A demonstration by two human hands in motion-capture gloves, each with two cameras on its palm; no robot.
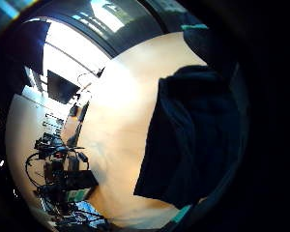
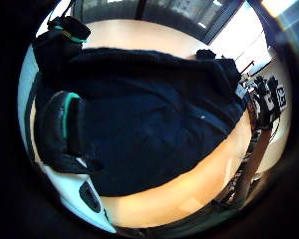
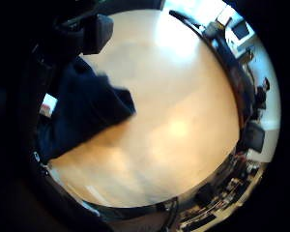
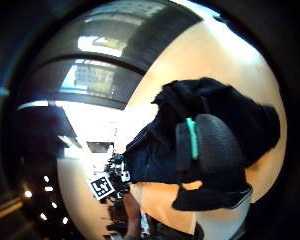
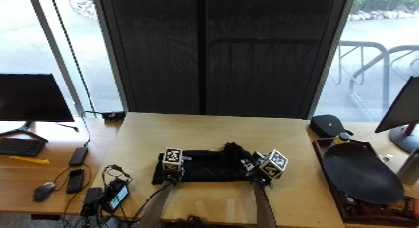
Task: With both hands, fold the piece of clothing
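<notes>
Dark garment point(image 5: 206, 166) | bunched strip mid-surface point(image 5: 196, 134), partly folded | left hand point(image 5: 171, 170), right hand point(image 5: 262, 175) at ends; grip cannot tell.

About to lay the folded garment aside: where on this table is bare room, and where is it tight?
Bare wood lies on the table between the dark garment and the far edge by the window, and along the near edge between the forearms. It is crowded at the left corner, by the cables and devices, and at the garment's ends, where the left hand and right hand sit.
</notes>
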